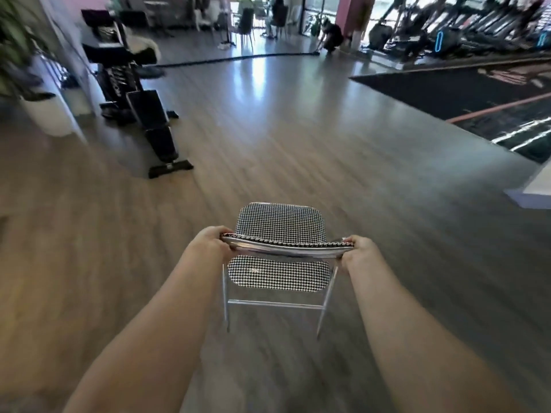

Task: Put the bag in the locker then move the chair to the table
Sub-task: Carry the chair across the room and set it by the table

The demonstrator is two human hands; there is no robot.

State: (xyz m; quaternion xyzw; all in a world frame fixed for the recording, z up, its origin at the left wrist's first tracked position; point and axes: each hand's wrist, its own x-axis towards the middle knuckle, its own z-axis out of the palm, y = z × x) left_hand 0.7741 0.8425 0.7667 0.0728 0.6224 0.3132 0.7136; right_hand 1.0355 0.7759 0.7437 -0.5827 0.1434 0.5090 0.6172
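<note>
A chair with black-and-white houndstooth upholstery and a chrome metal frame (281,251) sits at the middle of the view, seen from behind and above, its backrest nearest the person and its seat pointing away. The left hand (208,244) is clenched around the left end of the chair's curved chrome top rail, and the right hand (359,251) is clenched around the right end; both bare forearms reach in from the bottom edge. The chair's thin rear legs and a crossbar show below the backrest, over the grey-brown wood-plank floor (298,144); whether the leg tips touch the floor cannot be told.

Well beyond the chair to the left stands a black padded adjustable weight bench (155,129), and further left of that a leafy green plant in a white pot (26,84). Beyond the chair to the right lies a large dark floor mat with an orange stripe (477,93), and past it a blurred row of black treadmills (462,28). Far ahead of the chair, dark chairs and seated people appear, blurred.
</note>
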